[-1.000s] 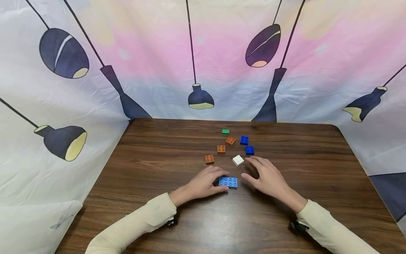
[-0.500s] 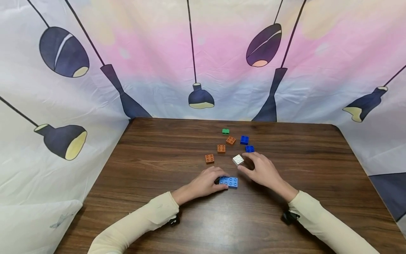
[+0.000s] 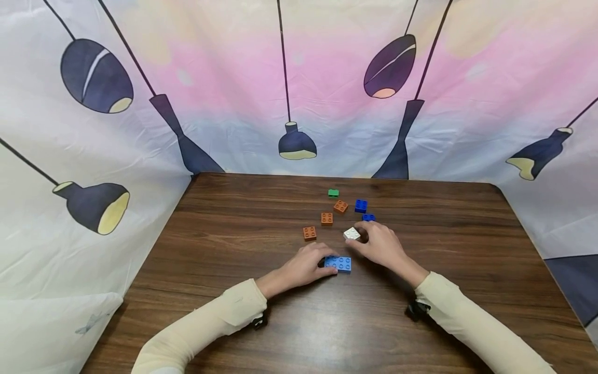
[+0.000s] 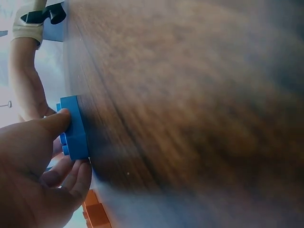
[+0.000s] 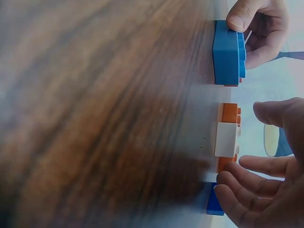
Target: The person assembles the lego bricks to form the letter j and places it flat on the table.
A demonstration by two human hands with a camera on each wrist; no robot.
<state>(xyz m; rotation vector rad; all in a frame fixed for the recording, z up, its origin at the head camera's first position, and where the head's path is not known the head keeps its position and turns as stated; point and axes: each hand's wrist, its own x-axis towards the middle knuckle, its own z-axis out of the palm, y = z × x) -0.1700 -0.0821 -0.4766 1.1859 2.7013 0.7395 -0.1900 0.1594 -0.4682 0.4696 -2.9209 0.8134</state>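
Note:
My left hand (image 3: 301,266) holds a light blue toy building brick (image 3: 343,264), two studs wide and long, flat on the table. In the left wrist view, the thumb presses one side of this brick (image 4: 76,135) and the fingers bend round its end. A square white brick (image 3: 351,234) lies just beyond it. Over the white brick comes my right hand (image 3: 385,249), thumb and fingers spread to either side. The right wrist view has a gap between those fingers (image 5: 256,183) and the white brick (image 5: 225,139).
Three orange bricks run in a slant behind the hands, the nearest orange brick (image 3: 310,234) at the left. A green brick (image 3: 333,193) lies farthest back. Two dark blue bricks are at the right; one dark blue brick (image 3: 368,217) is right behind my right fingers. A printed cloth (image 3: 252,104) hangs behind the table.
My right hand has moved left and away from me, from beside the white brick to over it, its fingers drawing closer to it. My left hand stays on the light blue brick.

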